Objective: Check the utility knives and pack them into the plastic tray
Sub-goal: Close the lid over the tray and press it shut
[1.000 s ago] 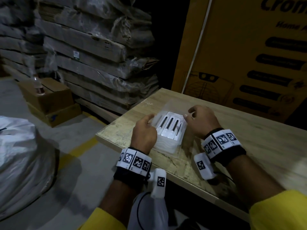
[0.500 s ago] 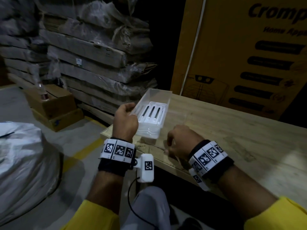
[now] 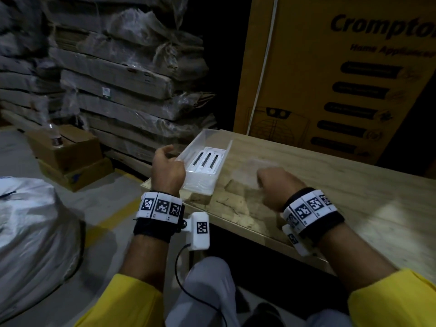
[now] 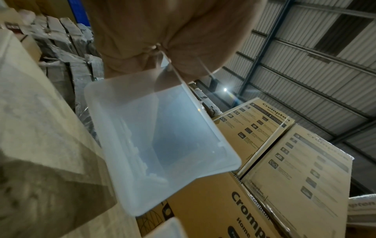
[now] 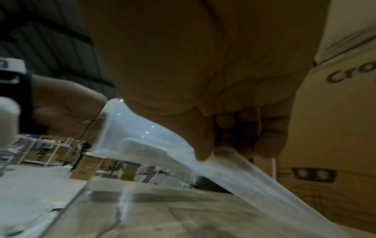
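- the plastic tray (image 3: 205,159) was tilted over the near left corner of the wooden table (image 3: 330,185), its far end raised; whether its low end still touched the tabletop i couldn't tell.
- three white utility knives (image 3: 207,159) with dark ridged sliders lay side by side on the tray's floor, running lengthwise.
- the left hand (image 3: 168,169) pinched the tray's left rim, thumb over the edge and fingers beneath; from the left wrist view the same hand (image 4: 168,40) closed on the thin rim of the translucent tray (image 4: 158,145).
- the right hand (image 3: 277,186) was curled into a loose fist over the table, to the right of the tray and apart from it in the head view.
- in the right wrist view that hand's fingers (image 5: 240,128) were bent around a clear, blurred sheet of plastic (image 5: 223,169); what the piece was i couldn't tell.
- a big yellow carton (image 3: 330,74) printed "crompton" stood on the floor right behind the table.
- wrapped flat bundles (image 3: 122,79) were stacked high to the left of the carton.
- two cardboard boxes (image 3: 70,156) sat on the floor at left with a bottle (image 3: 54,135) on top.
- a large grey plastic-wrapped sack (image 3: 30,244) bulked at the person's left, close beside the left forearm.
- a yellow line (image 3: 113,215) crossed the floor between sack and table.
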Tool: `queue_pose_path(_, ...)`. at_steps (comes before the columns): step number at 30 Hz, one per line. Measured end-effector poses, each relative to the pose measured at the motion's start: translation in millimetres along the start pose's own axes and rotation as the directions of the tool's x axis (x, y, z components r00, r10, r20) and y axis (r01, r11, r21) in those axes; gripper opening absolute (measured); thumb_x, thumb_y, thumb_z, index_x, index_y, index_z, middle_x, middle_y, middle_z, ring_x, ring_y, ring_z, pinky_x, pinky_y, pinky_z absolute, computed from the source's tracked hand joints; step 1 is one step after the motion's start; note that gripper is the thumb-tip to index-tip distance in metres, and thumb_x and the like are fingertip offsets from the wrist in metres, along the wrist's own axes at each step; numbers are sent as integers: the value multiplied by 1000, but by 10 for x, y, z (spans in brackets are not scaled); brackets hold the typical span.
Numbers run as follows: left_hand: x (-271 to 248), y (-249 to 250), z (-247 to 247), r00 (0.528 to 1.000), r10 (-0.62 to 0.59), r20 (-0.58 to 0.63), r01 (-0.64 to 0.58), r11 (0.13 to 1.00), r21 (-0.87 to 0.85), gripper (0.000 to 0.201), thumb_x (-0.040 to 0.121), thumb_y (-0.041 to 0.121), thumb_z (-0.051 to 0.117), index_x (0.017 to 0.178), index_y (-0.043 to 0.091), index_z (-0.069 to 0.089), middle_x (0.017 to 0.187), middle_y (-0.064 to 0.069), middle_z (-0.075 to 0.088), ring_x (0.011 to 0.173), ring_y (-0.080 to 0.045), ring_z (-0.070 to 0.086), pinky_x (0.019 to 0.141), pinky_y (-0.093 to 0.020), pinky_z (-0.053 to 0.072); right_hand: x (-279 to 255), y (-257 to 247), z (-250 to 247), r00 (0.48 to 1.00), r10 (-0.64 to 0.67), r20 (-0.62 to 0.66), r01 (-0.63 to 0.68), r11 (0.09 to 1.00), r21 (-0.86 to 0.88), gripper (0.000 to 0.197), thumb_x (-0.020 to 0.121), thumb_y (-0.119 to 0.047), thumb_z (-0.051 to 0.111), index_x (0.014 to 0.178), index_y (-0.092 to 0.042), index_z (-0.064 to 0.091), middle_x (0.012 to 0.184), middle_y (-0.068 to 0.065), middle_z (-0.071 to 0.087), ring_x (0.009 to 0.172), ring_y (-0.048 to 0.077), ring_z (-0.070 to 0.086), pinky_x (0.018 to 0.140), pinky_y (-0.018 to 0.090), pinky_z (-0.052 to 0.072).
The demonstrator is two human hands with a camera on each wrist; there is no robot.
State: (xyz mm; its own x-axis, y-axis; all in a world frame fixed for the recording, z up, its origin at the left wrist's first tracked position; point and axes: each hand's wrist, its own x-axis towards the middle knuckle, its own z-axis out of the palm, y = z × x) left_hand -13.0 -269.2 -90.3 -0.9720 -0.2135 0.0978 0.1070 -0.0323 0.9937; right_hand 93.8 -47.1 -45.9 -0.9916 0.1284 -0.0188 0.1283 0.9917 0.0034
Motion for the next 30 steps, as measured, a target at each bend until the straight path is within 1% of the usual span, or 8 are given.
queue_pose_path(4, -20, -74, 68, 999, -31, 17, 30, 999, 24, 38, 96, 11, 58, 131, 25, 50, 130, -12, 66, 118, -30, 63, 108, -50, 50, -119, 253, -190, 932, 238, -275, -180, 959, 219, 13, 87, -16, 52, 99, -20, 48, 104, 8, 60, 90, 31, 58, 75, 41, 51)
queue_pose_path(10, 28, -112, 218, 985, -68, 160, 44, 988, 149, 48, 97, 9, 63, 142, 18, 50, 134, -10, 57, 115, -27, 57, 99, -37, 48, -201, 486, -419, 774, 415, -478, -190, 873, 450, 16, 103, -23, 40, 113, -10, 40, 99, 12, 54, 84, 34, 57, 66, 41, 46)
queue_pose_path(13, 70, -146, 310, 969, -62, 240, 9, 977, 215, 53, 90, 19, 77, 137, 24, 54, 134, -17, 64, 120, -33, 64, 104, -44, 53, -272, 521, -542, 639, 491, -592, -129, 827, 547, 25, 104, -20, 39, 121, -2, 39, 100, 19, 59, 82, 35, 60, 57, 31, 38)
queue_pose_path(15, 140, -219, 359, 958, -60, 282, -17, 964, 265, 49, 83, 24, 83, 124, 34, 59, 127, -19, 69, 113, -35, 69, 100, -51, 57, -322, 555, -643, 563, 564, -604, -108, 775, 623, 30, 105, -17, 38, 127, 4, 37, 116, 28, 61, 98, 42, 64, 57, 28, 33)
queue_pose_path(18, 163, -211, 381, 931, -57, 360, -40, 965, 257, 39, 84, 16, 84, 114, 30, 63, 125, -21, 70, 112, -35, 70, 97, -51, 59, -362, 670, -771, 506, 698, -507, -110, 635, 765, 33, 106, -15, 38, 133, 3, 37, 136, 25, 52, 120, 38, 56, 75, 30, 34)
queue_pose_path(22, 160, -207, 347, 897, -70, 436, -73, 950, 303, 35, 93, -3, 69, 126, 9, 64, 122, -20, 72, 109, -31, 71, 81, -35, 57, -336, 824, -776, 433, 795, -426, -36, 487, 873, 19, 100, -8, 43, 118, -12, 40, 126, 16, 53, 102, 28, 53, 81, 31, 38)
queue_pose_path(26, 200, -219, 324, 860, -91, 503, -97, 937, 336, 28, 98, -2, 62, 124, 10, 63, 115, -15, 76, 103, -30, 75, 69, -30, 52, -67, 1043, -600, 541, 784, -304, -9, 368, 930, 31, 86, -6, 55, 116, -3, 51, 108, 16, 62, 79, 29, 64, 65, 38, 57)
queue_pose_path(30, 106, -107, 356, 819, -37, 573, -148, 951, 272, 21, 107, 24, 52, 125, 17, 62, 118, -13, 77, 97, -26, 76, 71, -32, 54, 152, 1136, -344, 676, 734, -72, -81, 170, 982, 22, 98, 1, 51, 117, 6, 60, 75, 17, 64, 52, 23, 55, 42, 26, 47)
